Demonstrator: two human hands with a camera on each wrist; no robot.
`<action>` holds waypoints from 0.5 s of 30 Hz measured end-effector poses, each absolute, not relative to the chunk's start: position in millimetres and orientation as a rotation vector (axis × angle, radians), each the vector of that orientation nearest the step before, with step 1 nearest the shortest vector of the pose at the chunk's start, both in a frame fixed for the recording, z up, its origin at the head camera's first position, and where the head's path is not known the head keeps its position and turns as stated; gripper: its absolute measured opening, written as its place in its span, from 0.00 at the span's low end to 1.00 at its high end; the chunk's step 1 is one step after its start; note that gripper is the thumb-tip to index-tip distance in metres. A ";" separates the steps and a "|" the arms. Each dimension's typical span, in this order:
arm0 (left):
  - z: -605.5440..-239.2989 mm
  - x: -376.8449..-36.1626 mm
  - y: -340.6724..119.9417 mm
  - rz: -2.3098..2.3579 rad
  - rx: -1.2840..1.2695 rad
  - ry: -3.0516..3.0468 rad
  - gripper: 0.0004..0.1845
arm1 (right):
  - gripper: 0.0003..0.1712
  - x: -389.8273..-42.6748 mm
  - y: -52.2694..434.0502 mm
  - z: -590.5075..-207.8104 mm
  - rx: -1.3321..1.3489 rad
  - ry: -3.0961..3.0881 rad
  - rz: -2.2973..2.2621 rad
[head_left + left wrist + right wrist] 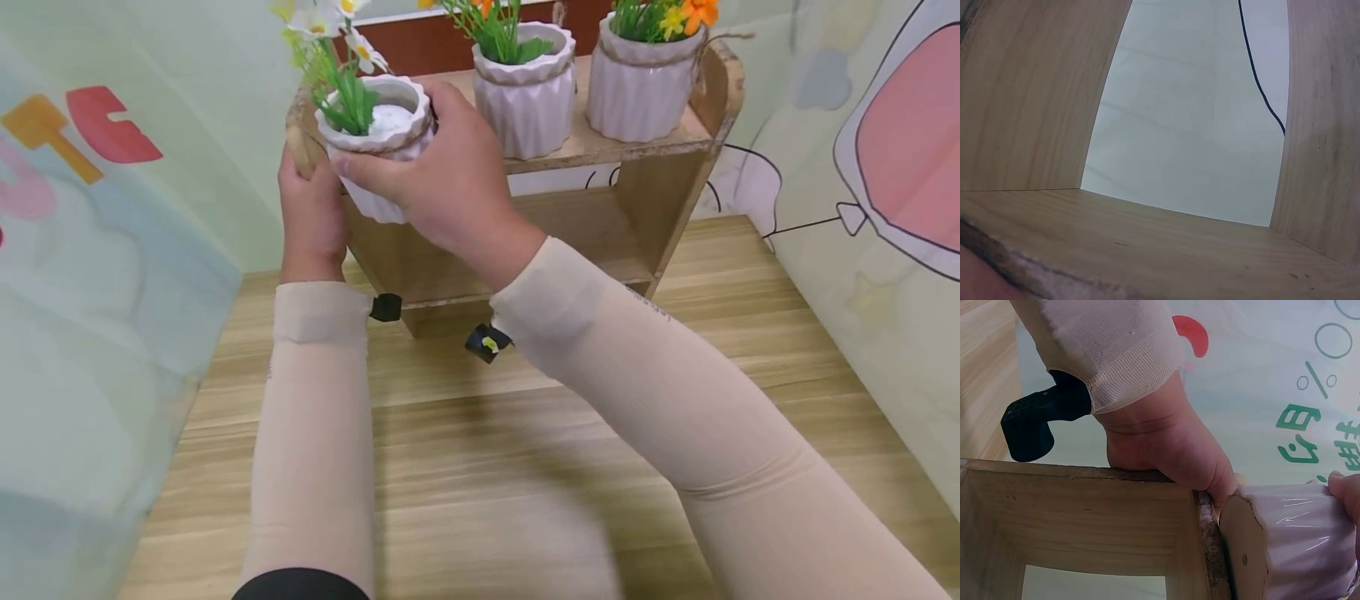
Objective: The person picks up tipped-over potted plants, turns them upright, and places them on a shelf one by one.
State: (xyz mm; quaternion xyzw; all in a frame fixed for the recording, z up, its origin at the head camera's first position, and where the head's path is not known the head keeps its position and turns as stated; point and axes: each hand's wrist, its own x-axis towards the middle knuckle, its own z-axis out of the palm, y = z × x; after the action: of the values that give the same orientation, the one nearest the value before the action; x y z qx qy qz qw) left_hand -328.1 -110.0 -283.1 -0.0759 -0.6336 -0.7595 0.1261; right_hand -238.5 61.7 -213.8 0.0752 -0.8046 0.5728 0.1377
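My right hand (465,175) grips a white fluted flower pot (375,196) with white daisies and twine round its rim. In the right wrist view the underside of this pot (1297,531), with a small hole, faces the shelf's top board. The pot hangs partly over the board's front edge; whether it touches the board I cannot tell. My left hand (311,217) holds the left end of the small wooden shelf (577,221). Its fingers are mostly hidden in the head view; the right wrist view shows this left hand (1172,437) against the shelf's side.
Two more white pots, one in the middle (525,108) and one with orange flowers (641,92), stand on the shelf top. Under the shelf lies a wood-grain table (465,467). Printed panels (840,275) rise at both sides.
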 end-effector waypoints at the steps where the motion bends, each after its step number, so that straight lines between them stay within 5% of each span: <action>1: -283.1 -328.1 -110.5 -2.206 -0.220 -1.852 0.29 | 0.47 -238.7 61.4 -213.9 0.217 -2.326 1.659; 15: -283.8 -328.8 -110.2 -2.200 -0.202 -1.855 0.29 | 0.47 -238.8 60.6 -214.8 0.212 -2.310 1.691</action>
State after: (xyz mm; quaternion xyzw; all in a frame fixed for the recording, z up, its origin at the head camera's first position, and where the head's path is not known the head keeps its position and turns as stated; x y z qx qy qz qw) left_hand -328.8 -110.2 -283.8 -0.0693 -0.6378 -0.7563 0.1279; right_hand -238.8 60.6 -214.8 0.0733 -0.7974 0.5835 0.1350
